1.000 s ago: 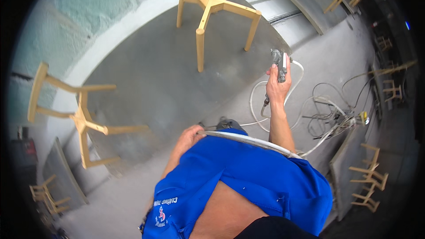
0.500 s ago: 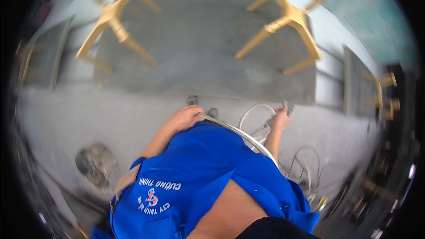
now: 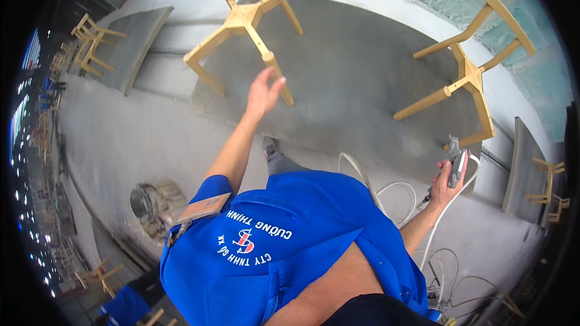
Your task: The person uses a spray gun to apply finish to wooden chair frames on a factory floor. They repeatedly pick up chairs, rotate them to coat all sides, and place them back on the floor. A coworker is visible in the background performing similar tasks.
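Note:
My left hand [image 3: 263, 95] reaches forward with its fingers apart, holding nothing. It is just beside a leg of a pale wooden chair frame [image 3: 243, 19] without a seat; whether the fingertips touch the wood I cannot tell. My right hand [image 3: 446, 189] is wrapped round a grey spray gun [image 3: 457, 168], out to the right. From the gun a white hose [image 3: 436, 228] loops down past my forearm. A second seatless chair frame [image 3: 470, 77] stands ahead of the gun. Both frames rest on a large dark grey board [image 3: 350, 78].
Loose hose [image 3: 396, 186] curls beside my right side. A stained round container [image 3: 158, 205] sits on the floor at left. Further chair frames stand on boards at far left [image 3: 93, 42] and far right [image 3: 547, 181]. A greenish, coated wall [image 3: 501, 18] lies behind.
My left hand has let go of the hose and moved forward to the left chair frame. My right hand has moved outward and forward with the spray gun. The view has turned.

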Demonstrator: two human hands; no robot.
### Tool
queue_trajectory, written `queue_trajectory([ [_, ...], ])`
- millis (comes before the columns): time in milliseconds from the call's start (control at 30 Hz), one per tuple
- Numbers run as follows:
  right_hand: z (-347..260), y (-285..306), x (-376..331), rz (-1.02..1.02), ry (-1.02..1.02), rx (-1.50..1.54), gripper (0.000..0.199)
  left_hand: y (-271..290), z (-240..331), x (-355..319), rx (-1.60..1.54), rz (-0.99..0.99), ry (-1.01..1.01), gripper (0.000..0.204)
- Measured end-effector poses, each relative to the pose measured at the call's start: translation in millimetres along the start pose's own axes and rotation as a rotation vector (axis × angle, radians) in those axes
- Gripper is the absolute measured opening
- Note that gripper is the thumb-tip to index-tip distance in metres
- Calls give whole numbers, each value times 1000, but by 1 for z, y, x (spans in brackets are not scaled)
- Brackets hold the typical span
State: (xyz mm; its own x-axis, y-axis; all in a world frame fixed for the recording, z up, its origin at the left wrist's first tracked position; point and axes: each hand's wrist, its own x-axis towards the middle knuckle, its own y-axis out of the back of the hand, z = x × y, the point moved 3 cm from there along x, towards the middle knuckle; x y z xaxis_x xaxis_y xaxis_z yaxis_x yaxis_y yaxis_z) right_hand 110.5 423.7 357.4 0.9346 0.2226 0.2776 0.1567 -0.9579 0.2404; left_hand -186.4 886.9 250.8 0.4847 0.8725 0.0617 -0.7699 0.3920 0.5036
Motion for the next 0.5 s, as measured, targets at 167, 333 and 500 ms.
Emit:
queue_trajectory([
  [167,-43,-84,-57,65,-89,5,59,49,-54,145,46,243,251,85],
  [333,-92,-154,-109,4,-59,2,56,28,-88,219,-189,-78,488,101],
  [500,-125,-143,-152,98,2,-203,55,-2,-95,225,-14,57,471,77],
])
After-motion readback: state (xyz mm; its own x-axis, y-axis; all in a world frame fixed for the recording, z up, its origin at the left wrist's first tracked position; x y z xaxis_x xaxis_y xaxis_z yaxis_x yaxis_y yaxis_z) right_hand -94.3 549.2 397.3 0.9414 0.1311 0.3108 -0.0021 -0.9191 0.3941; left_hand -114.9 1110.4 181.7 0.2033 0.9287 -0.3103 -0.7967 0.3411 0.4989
